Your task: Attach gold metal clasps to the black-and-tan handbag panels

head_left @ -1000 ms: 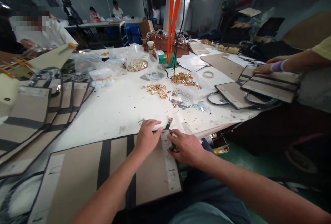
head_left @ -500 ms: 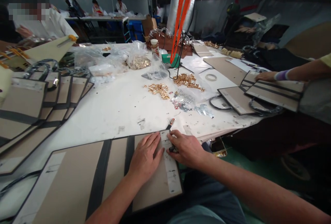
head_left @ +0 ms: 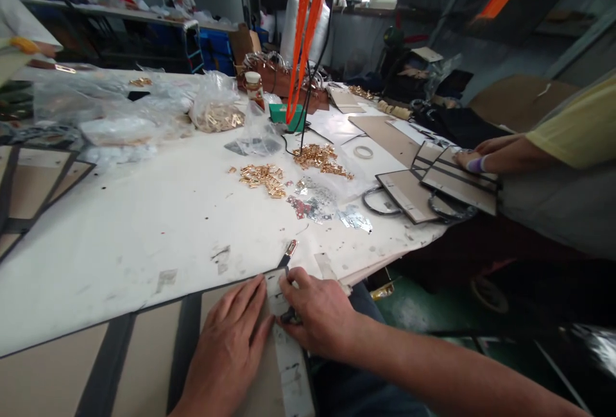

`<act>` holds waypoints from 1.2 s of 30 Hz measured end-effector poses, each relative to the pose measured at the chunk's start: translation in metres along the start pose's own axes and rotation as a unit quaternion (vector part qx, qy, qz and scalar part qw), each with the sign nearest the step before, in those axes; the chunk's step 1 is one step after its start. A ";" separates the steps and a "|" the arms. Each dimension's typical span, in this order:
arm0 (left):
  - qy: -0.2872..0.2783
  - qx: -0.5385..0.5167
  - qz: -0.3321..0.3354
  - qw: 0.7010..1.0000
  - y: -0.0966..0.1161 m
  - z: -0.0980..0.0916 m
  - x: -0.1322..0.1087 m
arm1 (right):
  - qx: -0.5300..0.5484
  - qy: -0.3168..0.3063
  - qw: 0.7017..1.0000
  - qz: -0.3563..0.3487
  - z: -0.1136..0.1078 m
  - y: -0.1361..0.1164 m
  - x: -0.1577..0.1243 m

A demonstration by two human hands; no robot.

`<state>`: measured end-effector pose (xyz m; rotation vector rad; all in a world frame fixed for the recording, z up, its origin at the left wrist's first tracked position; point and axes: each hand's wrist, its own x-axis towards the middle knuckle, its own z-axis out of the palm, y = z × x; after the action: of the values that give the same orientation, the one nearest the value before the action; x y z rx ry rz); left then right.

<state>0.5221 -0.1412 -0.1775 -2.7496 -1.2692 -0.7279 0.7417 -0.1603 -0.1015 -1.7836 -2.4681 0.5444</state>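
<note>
A flat bag panel [head_left: 139, 365], grey-beige with dark cross strips and dark edging, lies on the near side of the table. My left hand [head_left: 228, 340] rests flat on it with the fingers stretched out, beside the pale strip [head_left: 296, 372] near its right end. Over that strip my right hand [head_left: 320, 311] is closed in a pinch around a small dark object [head_left: 290, 316], mostly hidden by the fingers. A dark tab with a gold metal buckle [head_left: 291, 248] sticks out past the panel's far edge, just beyond my right fingertips.
Gold metal fittings [head_left: 264, 179] lie in heaps mid-table, near scattered silver plates [head_left: 355, 218] and a tape ring [head_left: 363, 152]. Stacked panels [head_left: 41, 176] stand at left. At right a co-worker's hands [head_left: 474, 154] touch other panels [head_left: 407, 194]. Orange strips [head_left: 305, 38] hang above.
The view has swung to the right and closer, so things appear shifted left. The co-worker's second hand now shows. My hands stay at the same end of the panel.
</note>
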 end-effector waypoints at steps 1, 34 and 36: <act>0.002 0.004 0.005 1.000 0.000 0.001 0.000 | 0.000 -0.005 1.000 -0.002 0.000 0.000 0.001; 0.025 -0.098 -0.054 0.993 -0.003 0.001 -0.002 | -0.009 0.159 0.924 0.348 -0.037 0.183 0.009; 0.019 -0.101 -0.059 0.993 -0.001 0.000 -0.002 | -0.008 0.165 0.922 0.350 -0.033 0.184 0.014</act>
<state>0.5198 -0.1418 -0.1781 -2.8179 -1.4350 -0.9641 0.9130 -0.0887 -0.1298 -2.5022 -1.5814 0.2063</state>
